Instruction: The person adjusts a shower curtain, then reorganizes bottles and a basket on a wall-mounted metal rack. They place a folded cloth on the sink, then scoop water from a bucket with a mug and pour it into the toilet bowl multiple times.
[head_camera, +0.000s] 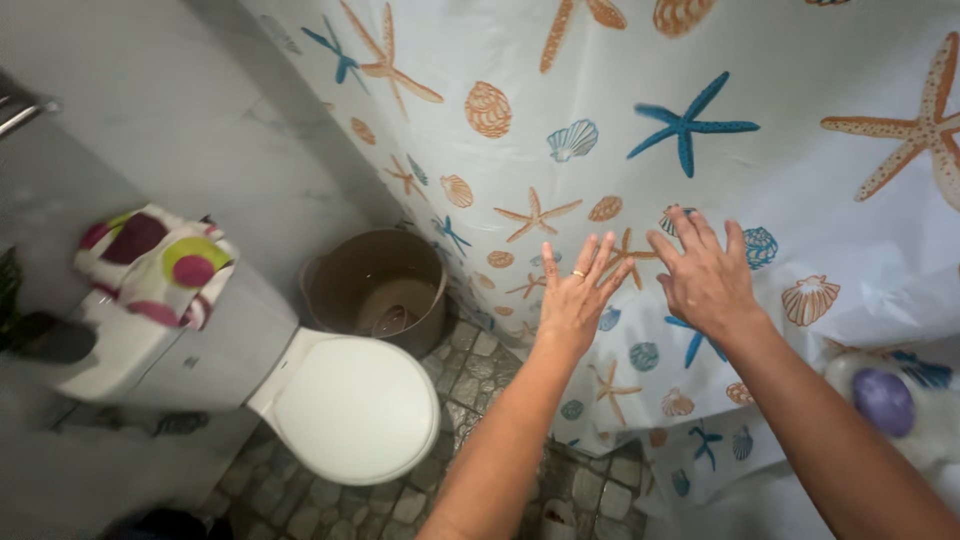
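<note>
Head view: two hands, left hand (578, 296) and right hand (706, 272), spread wide, flat against one shower curtain (640, 150) at centre-right, holding nothing. Left: one closed toilet (350, 405), one brown bucket (378, 288) beyond.

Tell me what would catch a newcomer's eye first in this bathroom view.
First the white shower curtain printed with starfish and shells, filling the upper right, with the left hand and right hand spread open against it. Lower left sits a white toilet with its lid shut and a spotted cloth on its tank; a brown bucket stands behind it on the stone floor.
</note>
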